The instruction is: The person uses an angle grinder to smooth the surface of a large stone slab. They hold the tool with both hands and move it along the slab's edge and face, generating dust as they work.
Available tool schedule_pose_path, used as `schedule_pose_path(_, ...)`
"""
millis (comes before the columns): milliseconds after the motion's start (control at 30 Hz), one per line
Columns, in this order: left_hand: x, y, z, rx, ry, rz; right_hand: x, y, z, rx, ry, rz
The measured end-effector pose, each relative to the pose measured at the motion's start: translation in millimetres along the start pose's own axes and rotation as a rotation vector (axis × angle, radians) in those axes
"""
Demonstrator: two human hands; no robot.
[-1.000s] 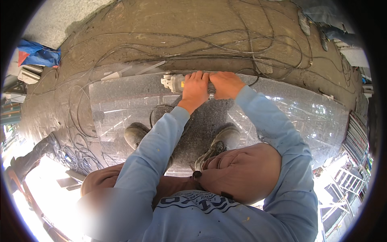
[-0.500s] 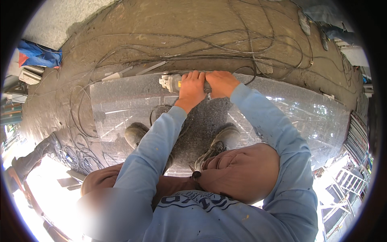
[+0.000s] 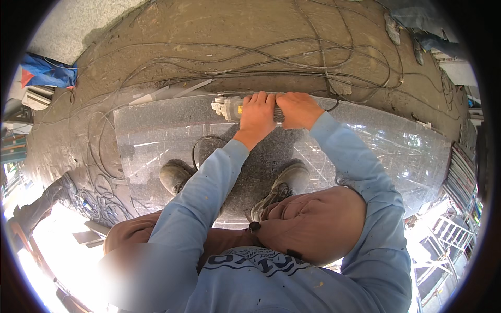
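Note:
My left hand (image 3: pixel 257 117) wraps round the body of an angle grinder (image 3: pixel 227 108), just behind its silver head, which points left. Beside it my right hand (image 3: pixel 296 110) is closed on the rear of the same tool, covering much of it. The grinder is at the far edge of a large speckled, polished grey stone slab (image 3: pixel 402 156), with a cord running off to the right. Both my boots (image 3: pixel 292 177) are on the slab, below my hands.
Tangled cables (image 3: pixel 365 52) run over the dusty floor. A blue and red tarp (image 3: pixel 47 68) lies upper left; thin white strips (image 3: pixel 190 88) lie past the slab. Stacked sheets (image 3: pixel 459 169) and a metal ladder-like frame (image 3: pixel 451 235) stand at the right. Other boots (image 3: pixel 392 28) show upper right.
My hands and the grinder shift slightly left at half a second ago, then back right along the slab's far edge, a little right of where they are a second ago.

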State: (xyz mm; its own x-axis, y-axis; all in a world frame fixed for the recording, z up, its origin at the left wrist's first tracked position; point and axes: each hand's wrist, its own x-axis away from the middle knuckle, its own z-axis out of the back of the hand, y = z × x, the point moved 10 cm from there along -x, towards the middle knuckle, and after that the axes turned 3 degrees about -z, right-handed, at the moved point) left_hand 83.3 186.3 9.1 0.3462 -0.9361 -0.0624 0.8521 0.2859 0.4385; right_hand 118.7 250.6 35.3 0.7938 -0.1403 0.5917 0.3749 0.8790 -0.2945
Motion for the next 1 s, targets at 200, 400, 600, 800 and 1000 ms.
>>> schedule_pose_path(200, 0.6, -4.4, -0.4, -0.019, -0.04, 0.008, -6.9, 0.4, -6.2, -0.012, 0.029, 0.015)
schedule_pose_path(400, 6.0, -19.1, -9.1, -0.054, -0.065, 0.012, -15.4, -8.3, -12.7, -0.031, -0.036, 0.007)
schedule_pose_path(600, 7.6, -26.9, -8.7, -0.048, -0.05, 0.005, -25.1, -10.3, -18.7, -0.022, 0.014, 0.031)
schedule_pose_path(800, 4.4, -12.2, -5.4, -0.047, -0.009, -0.011, -13.1, -2.2, -13.7, -0.046, 0.04, 0.041)
schedule_pose_path(1000, 0.1, 5.1, -3.2, -0.049, 0.041, -0.025, 3.0, 4.4, -0.8, -0.02, -0.008, -0.019)
